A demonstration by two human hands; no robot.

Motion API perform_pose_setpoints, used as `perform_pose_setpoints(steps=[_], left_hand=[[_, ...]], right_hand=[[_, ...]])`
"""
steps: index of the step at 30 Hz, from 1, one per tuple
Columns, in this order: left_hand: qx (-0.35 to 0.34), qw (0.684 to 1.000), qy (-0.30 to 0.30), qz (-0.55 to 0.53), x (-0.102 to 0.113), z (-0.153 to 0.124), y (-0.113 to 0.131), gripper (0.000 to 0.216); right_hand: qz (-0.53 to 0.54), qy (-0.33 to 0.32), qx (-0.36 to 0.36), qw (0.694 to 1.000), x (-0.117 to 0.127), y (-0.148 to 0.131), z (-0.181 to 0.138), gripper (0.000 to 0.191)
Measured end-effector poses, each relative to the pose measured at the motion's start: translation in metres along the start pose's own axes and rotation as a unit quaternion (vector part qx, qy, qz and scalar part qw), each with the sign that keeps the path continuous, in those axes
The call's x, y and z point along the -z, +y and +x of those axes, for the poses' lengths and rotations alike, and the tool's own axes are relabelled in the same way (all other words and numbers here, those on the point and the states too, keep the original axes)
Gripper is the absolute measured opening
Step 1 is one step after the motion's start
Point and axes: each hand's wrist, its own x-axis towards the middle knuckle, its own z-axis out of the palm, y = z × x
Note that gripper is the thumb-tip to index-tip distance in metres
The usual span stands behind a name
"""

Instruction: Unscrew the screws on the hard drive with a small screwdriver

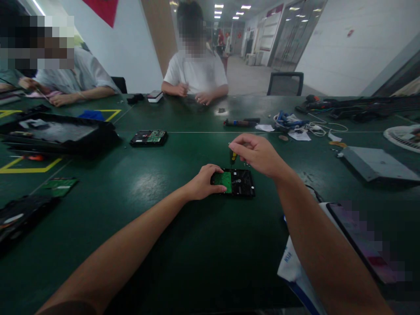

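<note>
A black hard drive with a green circuit board [242, 181] lies flat on the dark green table, board side up. Around its left end my left hand [207, 182] is closed, thumb on the near edge and fingers on the far edge. My right hand [251, 151] pinches a screwdriver with a yellow and black handle [233, 156], held upright over the drive's far edge. Whether its tip touches a screw is too small to tell. A few tiny screws [246, 165] lie just beyond the drive.
Another hard drive [149, 138] lies farther left, near a black tray [59, 131]. On the right are a metal box [380, 164], tangled cables [292, 120] and a phone [361, 240] on a white cloth bag. Two people sit across the table.
</note>
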Motion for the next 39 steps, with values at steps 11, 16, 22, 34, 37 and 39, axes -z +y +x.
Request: perform_pose_setpoints(steps=[11,16,22,34,37,39], left_hand=[[0.004,1.0,0.001,0.0,0.0016,-0.0007,0.0034,0.063],[0.011,1.0,-0.008,0.001,0.0017,0.0001,0.0017,0.063],[0.013,1.0,-0.009,-0.008,0.0027,-0.0008,0.0035,0.063],[0.006,1.0,-0.002,0.004,0.0013,-0.0005,0.0041,0.063],[0.007,1.0,-0.004,0.003,0.0013,-0.0004,0.0032,0.064],[0.007,1.0,-0.003,0.002,0.0015,-0.0003,0.003,0.064]], right_hand=[[0.092,-0.063,-0.022,0.993,-0.001,0.0033,0.0001,0.035],[0.115,-0.071,-0.034,0.99,-0.0014,0.0027,0.0009,0.032],[0.008,-0.014,-0.009,1.0,0.0026,0.0001,-0.0007,0.031],[0.128,-0.081,-0.036,0.988,-0.0034,0.0041,0.0008,0.036],[0.144,-0.087,-0.037,0.985,-0.0034,0.0028,0.0006,0.032],[0.11,-0.076,-0.021,0.991,-0.002,0.0014,0.0001,0.03]])
